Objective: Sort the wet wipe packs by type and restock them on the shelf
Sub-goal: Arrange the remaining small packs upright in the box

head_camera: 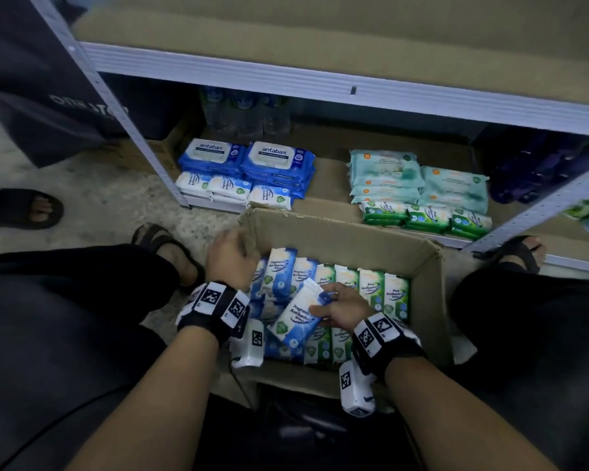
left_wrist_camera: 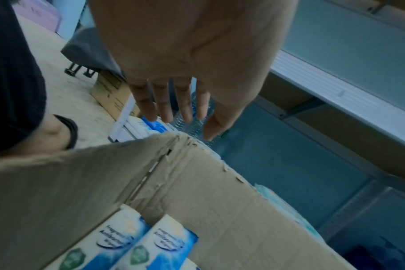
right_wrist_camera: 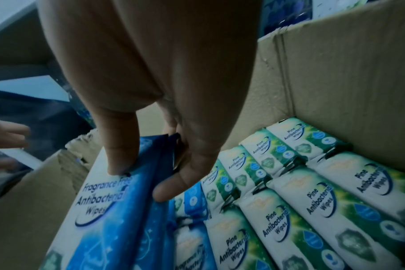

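My right hand (head_camera: 342,305) pinches a blue fragrance-free wipes pack (right_wrist_camera: 104,204) tilted over the brown cardboard box (head_camera: 429,266), left hand (head_camera: 232,256) spread and holding nothing; I'd lift it by its end toward the matching blue-and-white packs (head_camera: 232,188) at the lower shelf's left

Head view looks steeply down from above the cardboard box (head_camera: 347,232), facing the shelf (head_camera: 320,78) beyond it; both forearms enter from the bottom edge. Left wrist view sits close over the box's far left corner (left_wrist_camera: 173,138), looking along the left hand (left_wrist_camera: 185,60) toward the shelf. Right wrist view is very near, inside the box, looking along the right hand (right_wrist_camera: 164,95) at the packs. All three share the box interior and its blue packs (head_camera: 279,270).
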Demonstrator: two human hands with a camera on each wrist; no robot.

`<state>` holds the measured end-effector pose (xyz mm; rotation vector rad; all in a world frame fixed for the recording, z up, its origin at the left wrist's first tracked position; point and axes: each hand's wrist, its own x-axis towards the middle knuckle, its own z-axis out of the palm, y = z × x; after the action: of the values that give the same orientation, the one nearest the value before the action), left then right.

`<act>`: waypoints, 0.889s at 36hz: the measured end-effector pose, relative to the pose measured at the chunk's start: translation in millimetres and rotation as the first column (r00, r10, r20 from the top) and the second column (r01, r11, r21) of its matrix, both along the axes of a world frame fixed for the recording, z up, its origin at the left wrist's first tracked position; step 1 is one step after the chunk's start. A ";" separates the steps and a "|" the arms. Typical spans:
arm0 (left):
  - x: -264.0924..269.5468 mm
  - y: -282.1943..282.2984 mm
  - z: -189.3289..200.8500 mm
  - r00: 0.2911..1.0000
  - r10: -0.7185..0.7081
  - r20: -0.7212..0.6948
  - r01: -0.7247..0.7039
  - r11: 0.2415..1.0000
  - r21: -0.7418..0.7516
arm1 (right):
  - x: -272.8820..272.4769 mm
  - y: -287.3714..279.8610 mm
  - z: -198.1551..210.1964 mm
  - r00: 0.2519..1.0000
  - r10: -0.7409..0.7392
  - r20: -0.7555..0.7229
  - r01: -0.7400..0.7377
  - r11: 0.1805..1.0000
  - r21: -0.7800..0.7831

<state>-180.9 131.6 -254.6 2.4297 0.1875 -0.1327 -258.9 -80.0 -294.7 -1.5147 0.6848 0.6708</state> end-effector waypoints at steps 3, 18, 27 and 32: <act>4.2 17.0 -4.9 0.997 0.043 -0.059 -0.038 0.996 0.084 | 6.2 12.6 -10.6 0.997 0.064 -0.044 -0.066 0.997 -0.047; 13.3 47.9 -48.6 0.972 0.005 -0.235 -0.065 0.967 -0.248 | 32.0 61.0 -65.3 0.919 0.369 -0.143 -0.384 0.917 -0.104; 23.3 55.0 -62.4 0.953 -0.032 -0.302 -0.104 0.900 -0.423 | 45.4 77.5 -103.4 0.891 0.361 -0.276 -0.422 0.882 -0.209; 28.1 56.8 -60.4 0.945 -0.041 -0.325 -0.115 0.888 -0.445 | 44.0 77.2 -119.0 0.880 0.372 -0.295 -0.457 0.832 -0.315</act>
<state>-152.8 188.4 -315.0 1.9144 0.3133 -0.5077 -214.9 -2.9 -413.7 -1.9988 0.6803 1.1031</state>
